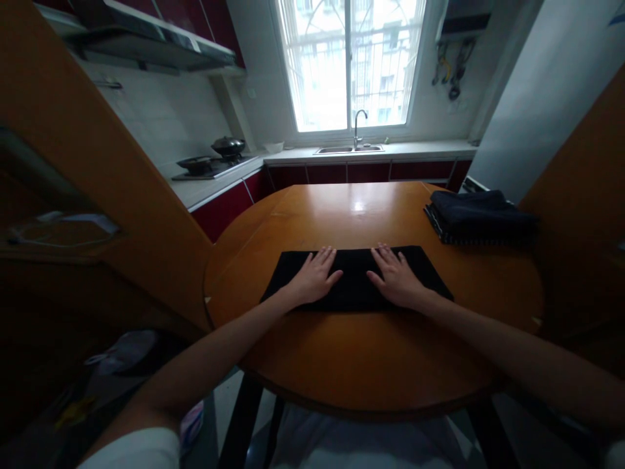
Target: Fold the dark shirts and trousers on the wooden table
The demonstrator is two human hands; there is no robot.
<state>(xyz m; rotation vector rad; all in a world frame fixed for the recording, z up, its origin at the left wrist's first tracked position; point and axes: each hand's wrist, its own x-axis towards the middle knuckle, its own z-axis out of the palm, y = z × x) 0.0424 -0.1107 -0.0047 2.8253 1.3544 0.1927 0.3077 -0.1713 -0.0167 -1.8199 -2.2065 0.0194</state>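
A black cloth [354, 264], folded into a long flat band, lies across the middle of the round wooden table [371, 352]. My left hand [315, 277] rests flat on its left half, fingers spread and pointing away from me. My right hand [395, 277] lies flat on the right half in the same way. Both palms press down on the cloth and hold nothing. The cloth's two ends stick out beyond my hands.
A stack of dark folded cloths [481, 218] sits at the table's far right edge. Behind the table runs a kitchen counter with a sink and tap [356, 140] under a window, and a stove with pans [215, 159] at left. An orange wooden panel [73, 169] stands close on my left.
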